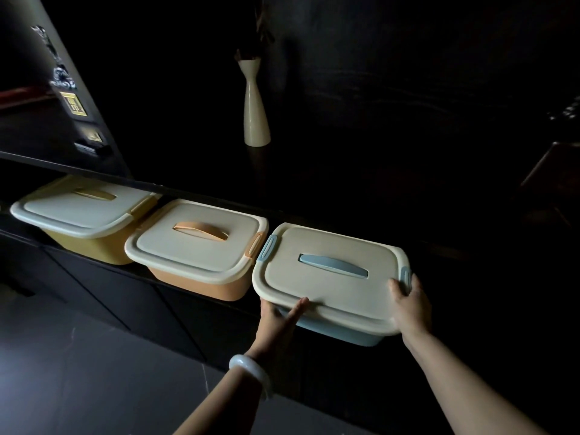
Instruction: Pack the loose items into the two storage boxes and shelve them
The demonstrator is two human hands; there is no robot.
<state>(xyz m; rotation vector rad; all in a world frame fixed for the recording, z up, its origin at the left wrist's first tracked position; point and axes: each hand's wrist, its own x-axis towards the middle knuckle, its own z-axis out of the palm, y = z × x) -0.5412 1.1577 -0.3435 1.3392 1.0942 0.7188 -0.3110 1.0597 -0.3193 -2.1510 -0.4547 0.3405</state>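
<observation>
I hold the blue box [342, 332] with both of my hands. It sits at the right end of a dark shelf [175, 281], and its near side sticks out past the shelf edge toward me. Its cream lid [329, 290] is on, with a blue handle [333, 265] in the middle and a blue clip at each end.

My left hand [277, 321] is at the near left corner of the box. The thumb lies flat and straight on the lid's edge. The other fingers go under the rim where I cannot see them, so the box is pinched between thumb and fingers. My left arm reaches up from below, and a white bangle [251, 373] is on that wrist.

My right hand [411, 306] is at the near right corner. The fingers wrap over the lid's edge by the right blue clip and grip it. My right arm comes in from the lower right, nearly straight.

2 more boxes sit on the same shelf. The orange box [201, 284] is just beside the blue one, and the yellow box [91, 243] is to its left. Both have lids on. A white vase [255, 120] stands farther back in the dark.
</observation>
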